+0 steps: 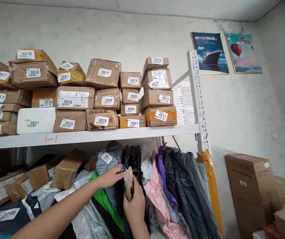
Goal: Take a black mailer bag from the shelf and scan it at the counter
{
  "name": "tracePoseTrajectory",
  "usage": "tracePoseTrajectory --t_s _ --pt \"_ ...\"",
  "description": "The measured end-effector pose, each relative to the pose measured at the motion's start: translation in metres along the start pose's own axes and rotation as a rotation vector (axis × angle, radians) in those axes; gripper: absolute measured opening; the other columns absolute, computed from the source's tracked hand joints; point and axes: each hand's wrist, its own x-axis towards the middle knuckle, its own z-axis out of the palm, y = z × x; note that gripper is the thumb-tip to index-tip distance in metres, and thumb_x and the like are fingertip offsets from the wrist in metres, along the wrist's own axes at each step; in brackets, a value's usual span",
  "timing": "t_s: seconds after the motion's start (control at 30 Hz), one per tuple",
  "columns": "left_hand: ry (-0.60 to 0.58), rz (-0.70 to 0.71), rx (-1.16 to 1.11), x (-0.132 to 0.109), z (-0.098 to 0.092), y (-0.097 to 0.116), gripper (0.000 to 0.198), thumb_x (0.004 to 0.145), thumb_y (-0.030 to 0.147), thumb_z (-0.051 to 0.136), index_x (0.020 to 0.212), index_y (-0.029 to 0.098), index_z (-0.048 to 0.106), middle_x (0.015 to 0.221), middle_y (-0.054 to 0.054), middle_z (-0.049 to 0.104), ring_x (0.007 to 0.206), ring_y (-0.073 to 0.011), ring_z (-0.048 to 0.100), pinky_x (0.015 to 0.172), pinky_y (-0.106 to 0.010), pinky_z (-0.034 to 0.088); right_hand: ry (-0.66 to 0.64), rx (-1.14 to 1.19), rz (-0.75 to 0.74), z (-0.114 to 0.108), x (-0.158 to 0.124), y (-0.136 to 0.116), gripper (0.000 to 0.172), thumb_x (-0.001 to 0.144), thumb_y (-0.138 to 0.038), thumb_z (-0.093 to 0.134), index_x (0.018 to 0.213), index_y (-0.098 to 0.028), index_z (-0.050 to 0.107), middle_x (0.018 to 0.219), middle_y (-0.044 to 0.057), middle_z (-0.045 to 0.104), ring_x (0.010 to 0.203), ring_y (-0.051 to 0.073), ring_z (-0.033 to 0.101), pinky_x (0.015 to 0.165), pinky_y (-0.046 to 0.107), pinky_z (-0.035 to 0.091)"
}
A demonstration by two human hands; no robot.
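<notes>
My right hand (135,202) is wrapped round a slim tan-edged object (129,182), shaped like a phone and seen almost edge-on. My left hand (112,176) reaches in beside it, its thumb and fingers closed on the edge of a dark plastic parcel bag (125,167); the fingertips are partly hidden. Just left of the bag stands a grey parcel bag (109,160) labelled 4011. Below my left forearm lies a bright green bag (107,205). To the right of my right hand hang a pink bag (158,199) and a purple bag (164,179).
Above my hands, a white shelf (132,131) carries stacked cardboard boxes (102,73) with number labels. Its perforated post (194,89) rises at the right, with orange tape (210,186) lower down. Brown cartons (249,186) stand on the right. Small boxes (68,167) lie lower left.
</notes>
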Motion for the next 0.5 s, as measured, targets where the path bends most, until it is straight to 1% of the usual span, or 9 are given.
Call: tracePoseTrajectory --t_s 0.03,0.1,0.13,0.17,0.2,0.27,0.37,0.43,0.5 --pt "0.076 0.036 0.131 -0.003 -0.003 0.0 0.046 0.082 0.062 0.048 0.078 0.021 0.068 0.108 -0.009 0.064 0.119 -0.0306 0.049 0.112 -0.05 0.028 -0.061 0.044 0.028 -0.004 0.002 -0.002 0.062 0.07 -0.013 0.056 0.132 -0.015 0.057 0.126 0.016 0.063 0.114 0.033 0.061 0.097 0.045 0.05" --pt "0.352 0.019 0.47 -0.003 -0.014 -0.002 0.036 0.085 0.052 0.053 0.097 0.025 0.072 0.132 -0.01 0.055 0.135 -0.0361 0.033 0.116 -0.06 0.01 -0.178 0.126 0.076 -0.013 0.007 -0.008 0.06 0.073 -0.014 0.053 0.132 -0.019 0.057 0.124 0.012 0.066 0.113 0.03 0.063 0.097 0.042 0.05" --pt "0.489 -0.054 0.612 -0.001 -0.02 -0.004 0.038 0.084 0.049 0.058 0.113 0.028 0.069 0.142 -0.011 0.046 0.138 -0.0403 0.027 0.114 -0.066 0.009 -0.219 0.163 0.099 -0.017 0.01 -0.011 0.058 0.074 -0.015 0.051 0.132 -0.02 0.058 0.121 0.01 0.067 0.112 0.029 0.064 0.097 0.04 0.05" --pt "0.575 -0.16 0.692 0.004 -0.025 -0.007 0.051 0.081 0.048 0.063 0.128 0.03 0.061 0.15 -0.013 0.037 0.139 -0.0443 0.026 0.111 -0.068 0.015 -0.243 0.198 0.125 -0.021 0.013 -0.013 0.056 0.075 -0.018 0.051 0.13 -0.021 0.059 0.117 0.009 0.069 0.109 0.028 0.065 0.096 0.04 0.05" --pt "0.579 -0.275 0.699 0.009 -0.029 -0.009 0.067 0.077 0.046 0.068 0.14 0.031 0.049 0.154 -0.016 0.028 0.138 -0.0464 0.027 0.109 -0.066 0.024 -0.246 0.229 0.161 -0.024 0.016 -0.015 0.052 0.075 -0.021 0.051 0.126 -0.021 0.062 0.112 0.009 0.071 0.105 0.028 0.066 0.094 0.04 0.051" --pt "0.421 -0.406 0.639 0.021 -0.031 -0.015 0.086 0.071 0.042 0.074 0.147 0.027 0.037 0.155 -0.022 0.022 0.138 -0.0447 0.032 0.107 -0.054 0.035 -0.209 0.283 0.274 -0.027 0.02 -0.017 0.045 0.072 -0.03 0.055 0.112 -0.017 0.068 0.1 0.011 0.073 0.097 0.031 0.068 0.089 0.042 0.052" --pt "0.197 -0.391 0.6 0.031 -0.016 -0.021 0.079 0.068 0.032 0.076 0.141 0.021 0.048 0.143 -0.025 0.042 0.132 -0.0377 0.045 0.106 -0.042 0.038 -0.104 0.344 0.484 -0.031 0.023 -0.015 0.042 0.06 -0.044 0.063 0.089 -0.015 0.069 0.091 0.015 0.073 0.089 0.035 0.067 0.084 0.045 0.053" --pt "0.175 -0.374 0.609 0.031 0.002 -0.024 0.076 0.064 0.026 0.076 0.137 0.023 0.054 0.136 -0.023 0.05 0.126 -0.0383 0.05 0.103 -0.044 0.04 -0.026 0.372 0.572 -0.035 0.024 -0.013 0.044 0.053 -0.048 0.068 0.083 -0.016 0.067 0.089 0.016 0.073 0.087 0.037 0.067 0.083 0.048 0.052" --pt "0.193 -0.375 0.615 0.028 0.019 -0.028 0.077 0.062 0.022 0.076 0.136 0.027 0.055 0.136 -0.021 0.05 0.122 -0.0404 0.052 0.099 -0.048 0.043 0.033 0.371 0.594 -0.04 0.024 -0.012 0.046 0.051 -0.049 0.071 0.083 -0.016 0.067 0.09 0.017 0.073 0.087 0.038 0.067 0.084 0.051 0.052"
